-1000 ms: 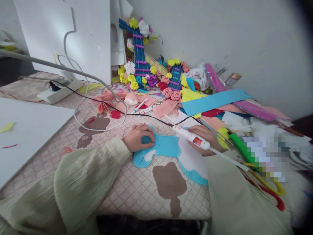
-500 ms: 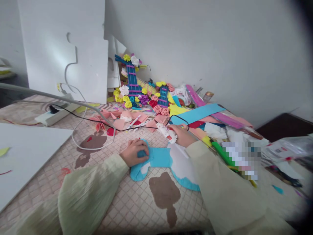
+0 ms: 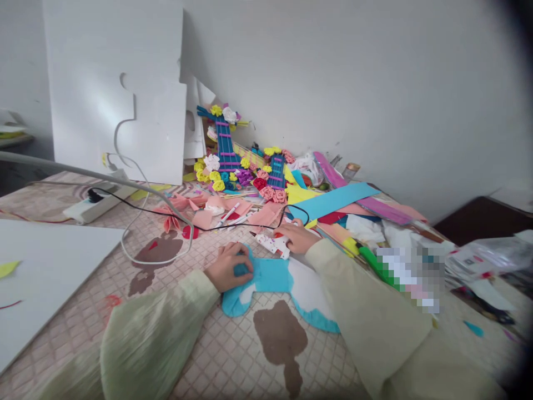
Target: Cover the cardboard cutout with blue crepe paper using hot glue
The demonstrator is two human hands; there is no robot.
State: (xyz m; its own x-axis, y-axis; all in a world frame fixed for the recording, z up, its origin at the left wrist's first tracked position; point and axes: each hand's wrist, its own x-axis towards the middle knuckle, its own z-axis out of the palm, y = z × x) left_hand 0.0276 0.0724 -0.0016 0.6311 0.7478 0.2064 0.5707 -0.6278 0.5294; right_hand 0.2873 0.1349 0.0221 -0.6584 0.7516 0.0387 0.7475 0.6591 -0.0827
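A white cutout partly covered in blue crepe paper (image 3: 271, 274) lies flat on the patterned tablecloth in front of me. On its left end my left hand (image 3: 228, 268) rests with curled fingers, gripping the blue paper at the edge. My right hand (image 3: 297, 238) is wrapped around a white glue gun (image 3: 272, 245) with small coloured marks, held just above the cutout's upper edge. The gun's dark nozzle points left toward my left hand. My right sleeve hides part of the cutout's rounded right end, where bare white shows inside a blue rim.
A black cord (image 3: 158, 212) crosses the table from a white power strip (image 3: 97, 201). Paper flowers (image 3: 244, 176), two blue fretted strips and loose crepe paper (image 3: 337, 201) crowd the back. White boards stand behind left (image 3: 116, 100) and lie at left (image 3: 54, 278). Green roll (image 3: 378, 266) at right.
The glue gun in my right hand has moved left toward my left hand, its nozzle now pointing left. My left hand stays on the blue paper. The view has tilted up slightly.
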